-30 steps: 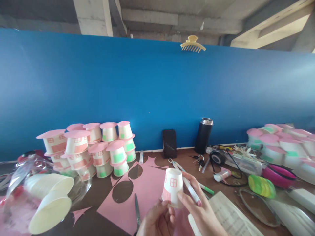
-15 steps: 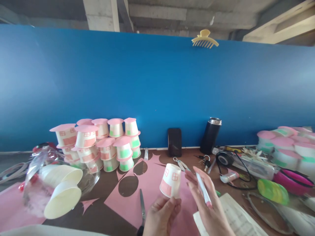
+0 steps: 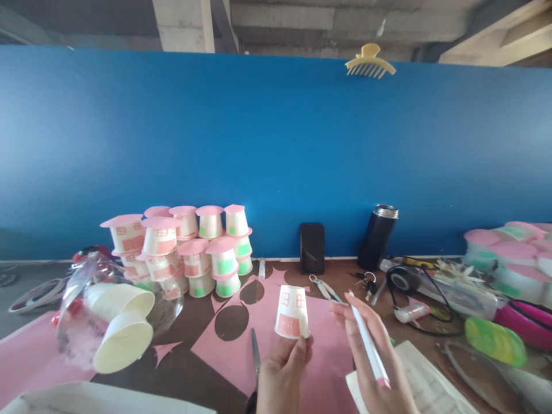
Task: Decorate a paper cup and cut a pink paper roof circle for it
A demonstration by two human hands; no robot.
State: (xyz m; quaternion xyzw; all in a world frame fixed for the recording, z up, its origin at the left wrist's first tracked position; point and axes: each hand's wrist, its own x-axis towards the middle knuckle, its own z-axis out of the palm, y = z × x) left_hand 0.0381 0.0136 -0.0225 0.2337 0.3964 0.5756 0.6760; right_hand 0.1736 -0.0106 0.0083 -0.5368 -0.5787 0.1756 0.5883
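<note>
My left hand (image 3: 285, 368) grips a white paper cup (image 3: 291, 310) near its rim, the cup upside down with pink windows and a pink block drawn on its side. A white marker with a pink end (image 3: 370, 348) lies between the fingers of my right hand (image 3: 379, 356), to the right of the cup and apart from it. Under both hands spreads a pink paper sheet (image 3: 321, 368) with round holes cut out. Scissors (image 3: 255, 356) lie on it beside my left hand, their handles partly hidden.
Stacked decorated cups with pink paper tops (image 3: 194, 259) stand at the back left. Loose paper cups (image 3: 123, 342) spill from a clear plastic bag. A phone (image 3: 312, 248) and a black flask (image 3: 377, 237) stand by the blue partition (image 3: 276, 144). Keys, cables and more cups clutter the right.
The cup has turned from tilted to nearly upright, its drawn side facing me more squarely. My right hand has shifted slightly right with the marker. The whole view has swung a little left.
</note>
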